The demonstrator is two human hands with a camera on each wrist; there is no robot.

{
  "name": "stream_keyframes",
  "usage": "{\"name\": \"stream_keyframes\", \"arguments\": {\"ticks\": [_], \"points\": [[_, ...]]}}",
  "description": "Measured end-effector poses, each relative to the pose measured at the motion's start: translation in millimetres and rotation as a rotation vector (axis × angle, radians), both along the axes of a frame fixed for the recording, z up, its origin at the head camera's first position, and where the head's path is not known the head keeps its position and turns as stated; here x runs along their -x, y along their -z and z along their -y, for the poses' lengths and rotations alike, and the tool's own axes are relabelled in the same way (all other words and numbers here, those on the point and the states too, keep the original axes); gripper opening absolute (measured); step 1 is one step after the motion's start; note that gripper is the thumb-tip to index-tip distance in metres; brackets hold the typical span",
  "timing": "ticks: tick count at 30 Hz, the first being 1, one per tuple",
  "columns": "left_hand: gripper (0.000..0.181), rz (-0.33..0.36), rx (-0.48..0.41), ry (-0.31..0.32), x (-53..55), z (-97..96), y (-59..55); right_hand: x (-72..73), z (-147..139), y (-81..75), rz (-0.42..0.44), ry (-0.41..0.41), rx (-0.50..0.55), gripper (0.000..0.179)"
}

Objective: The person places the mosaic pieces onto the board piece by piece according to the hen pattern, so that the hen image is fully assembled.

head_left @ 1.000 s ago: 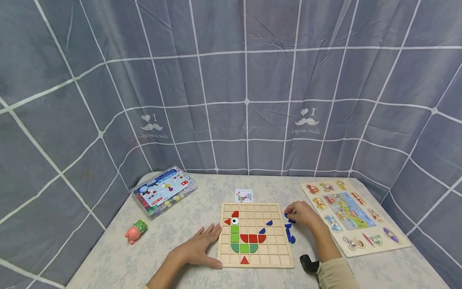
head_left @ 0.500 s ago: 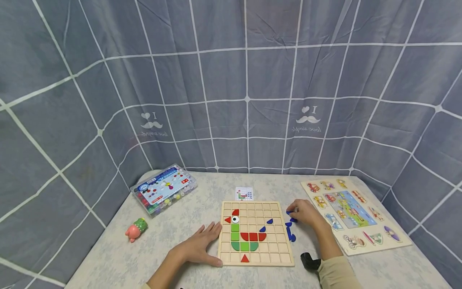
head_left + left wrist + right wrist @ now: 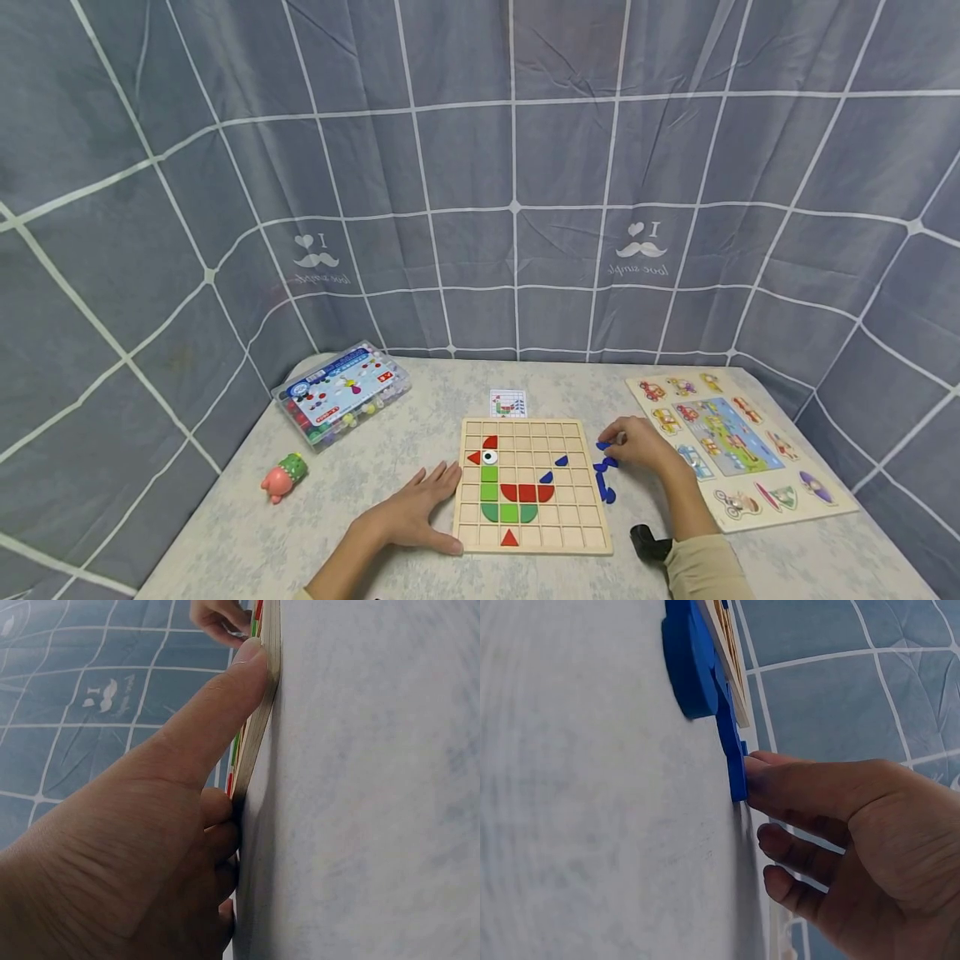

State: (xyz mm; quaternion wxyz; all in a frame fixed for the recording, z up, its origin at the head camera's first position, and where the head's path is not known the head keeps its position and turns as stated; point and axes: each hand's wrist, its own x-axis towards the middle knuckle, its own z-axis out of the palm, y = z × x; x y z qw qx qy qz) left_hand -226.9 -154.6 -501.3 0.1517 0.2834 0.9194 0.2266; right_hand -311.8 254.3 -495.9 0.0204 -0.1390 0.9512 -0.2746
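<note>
A wooden grid board point(image 3: 570, 533) lies in the middle of the table, with red, green and blue pieces forming a bird on it. My left hand point(image 3: 412, 512) rests flat at its left side, fingers spread and thumb at the near corner; the left wrist view shows that thumb point(image 3: 225, 697) against the board's edge. Right of the board, my right hand point(image 3: 637, 442) pinches a small blue puzzle piece point(image 3: 603, 446) between thumb and forefinger, low over the table. Several other blue pieces point(image 3: 602, 486) lie just nearer, also seen as a blue row point(image 3: 686, 664) in the right wrist view.
Behind the board lies a small pattern card point(image 3: 508, 403). A wooden picture puzzle point(image 3: 750, 517) lies to the right, with a black object point(image 3: 649, 543) by the right sleeve. At left are a clear bead box point(image 3: 341, 396) and a pink-and-green toy point(image 3: 283, 477).
My right hand has shifted slightly to the right, and the blue pieces at its fingertips have moved a little with it. My left hand stays in place.
</note>
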Motion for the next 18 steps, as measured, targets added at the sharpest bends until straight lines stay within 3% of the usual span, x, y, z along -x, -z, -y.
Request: {"name": "stream_keyframes", "arguments": {"ticks": [10,18], "points": [[0.113,0.010,0.002,-0.005,1.0,-1.0,-0.7,-2.1,3,-5.3,0.018,0.011,-0.018,0.009],[0.114,0.019,0.008,-0.013,1.3,-0.9,1.4,-12.6,13,-23.4,0.024,-0.010,0.003,0.010]]}}
